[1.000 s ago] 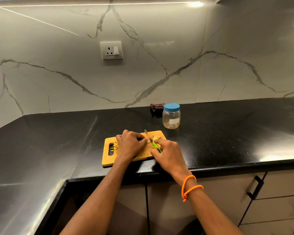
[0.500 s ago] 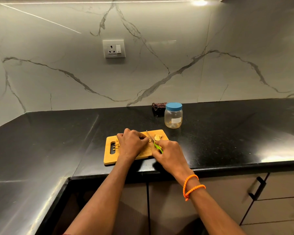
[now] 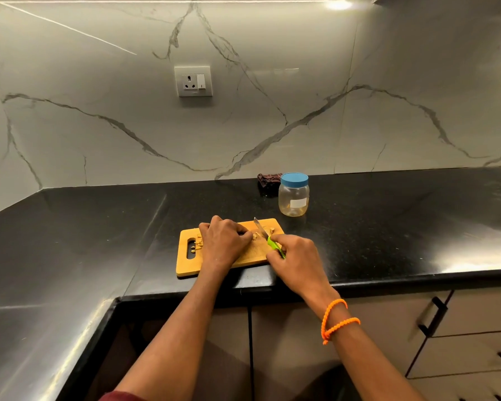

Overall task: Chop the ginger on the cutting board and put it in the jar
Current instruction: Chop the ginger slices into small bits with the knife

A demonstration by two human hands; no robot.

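We see a wooden cutting board (image 3: 261,253) on the black countertop (image 3: 388,227). Our left hand (image 3: 224,241) pins ginger (image 3: 255,235) at its centre; our right hand (image 3: 297,257), at 4 o'clock, grips a green-handled knife (image 3: 268,237). Cut pieces (image 3: 197,246) lie at 9 o'clock, the blue-lidded jar (image 3: 293,194) at 1 o'clock.

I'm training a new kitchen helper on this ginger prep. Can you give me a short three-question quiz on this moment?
1. True or false: the jar has its blue lid on.
2. Which hand holds the green-handled knife? A) left hand B) right hand
3. Fill in: cut ginger pieces lie beside the cutting board's ____ slot.

Key: 1 true; 2 B; 3 handle.
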